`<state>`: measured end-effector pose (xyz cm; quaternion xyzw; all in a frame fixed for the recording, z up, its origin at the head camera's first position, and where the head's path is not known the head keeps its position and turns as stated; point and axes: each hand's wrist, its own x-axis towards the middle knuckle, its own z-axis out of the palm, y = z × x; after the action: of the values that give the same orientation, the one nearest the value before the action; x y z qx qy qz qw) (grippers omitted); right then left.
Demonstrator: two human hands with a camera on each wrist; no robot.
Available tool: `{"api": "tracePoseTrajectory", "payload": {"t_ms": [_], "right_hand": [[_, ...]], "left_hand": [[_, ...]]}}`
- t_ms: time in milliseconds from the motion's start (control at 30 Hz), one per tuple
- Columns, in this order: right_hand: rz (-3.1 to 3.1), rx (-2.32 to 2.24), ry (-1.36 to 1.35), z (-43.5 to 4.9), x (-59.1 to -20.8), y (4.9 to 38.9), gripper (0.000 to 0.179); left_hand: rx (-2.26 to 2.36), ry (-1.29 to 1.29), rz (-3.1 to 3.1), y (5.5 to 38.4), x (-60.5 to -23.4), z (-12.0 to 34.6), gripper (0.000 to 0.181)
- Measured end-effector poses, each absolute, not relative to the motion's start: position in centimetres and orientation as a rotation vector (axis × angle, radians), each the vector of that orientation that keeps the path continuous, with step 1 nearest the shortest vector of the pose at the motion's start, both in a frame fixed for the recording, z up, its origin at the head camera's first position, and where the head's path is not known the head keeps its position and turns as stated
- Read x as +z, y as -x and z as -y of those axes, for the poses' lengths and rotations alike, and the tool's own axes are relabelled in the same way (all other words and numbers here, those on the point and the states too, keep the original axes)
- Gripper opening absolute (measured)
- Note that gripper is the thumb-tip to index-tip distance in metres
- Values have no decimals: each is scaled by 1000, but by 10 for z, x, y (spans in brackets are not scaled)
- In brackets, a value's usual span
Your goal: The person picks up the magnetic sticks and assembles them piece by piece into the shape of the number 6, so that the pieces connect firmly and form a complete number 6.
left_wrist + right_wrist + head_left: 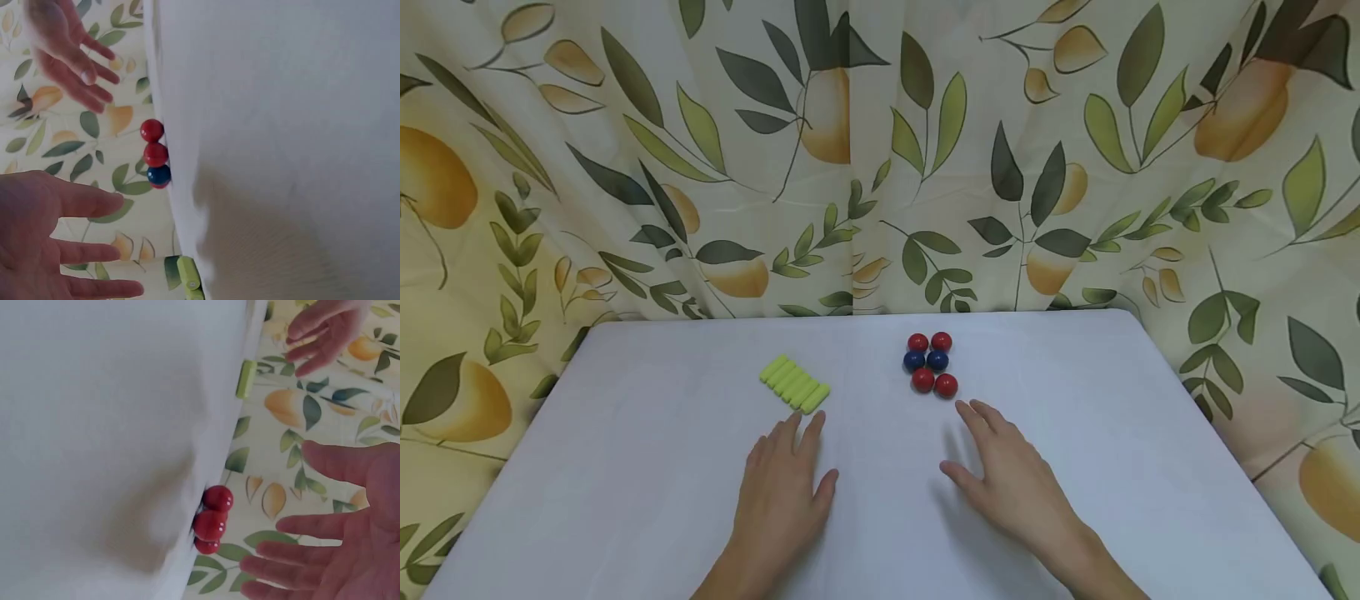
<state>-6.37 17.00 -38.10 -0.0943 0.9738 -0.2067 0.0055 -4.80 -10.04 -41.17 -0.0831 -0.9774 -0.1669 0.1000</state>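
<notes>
Several short lime-green sticks (793,384) lie side by side in a slanted row on the white table, left of the middle. To their right sit several glossy balls in pairs: red balls (946,385) at the near and far ends, dark blue balls (937,360) between them. My left hand (784,487) hovers just on the near side of the sticks, its fingers spread and holding nothing. Close to the near red pair is my right hand (1017,483), palm facing inward, thumb apart from the straight fingers, also holding nothing. Both wrist views show fingers extended.
A white cloth covers the table (625,467), whose far edge runs behind the sticks and balls. Behind and beside it hangs a curtain (865,167) printed with leaves and orange fruit. Both hands cast shadows on the cloth.
</notes>
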Motion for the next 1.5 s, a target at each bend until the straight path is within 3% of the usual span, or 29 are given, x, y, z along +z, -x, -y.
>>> {"api": "tracePoseTrajectory", "payload": {"t_ms": [267,667,1100,1500], "right_hand": [[-3028,-789,204,-175,-369,90,60],[-2910,-1032,168,-180,-374,133,34],[-2760,-1118,39,-183,-389,170,39],[-2704,-1113,-21,-182,-399,178,38]], "left_hand": [[-643,281,2822,64,-406,103,47],[-897,159,2896,98,-396,113,42],[-1012,152,2901,134,-398,116,42],[-897,151,3001,150,-406,117,46]]}}
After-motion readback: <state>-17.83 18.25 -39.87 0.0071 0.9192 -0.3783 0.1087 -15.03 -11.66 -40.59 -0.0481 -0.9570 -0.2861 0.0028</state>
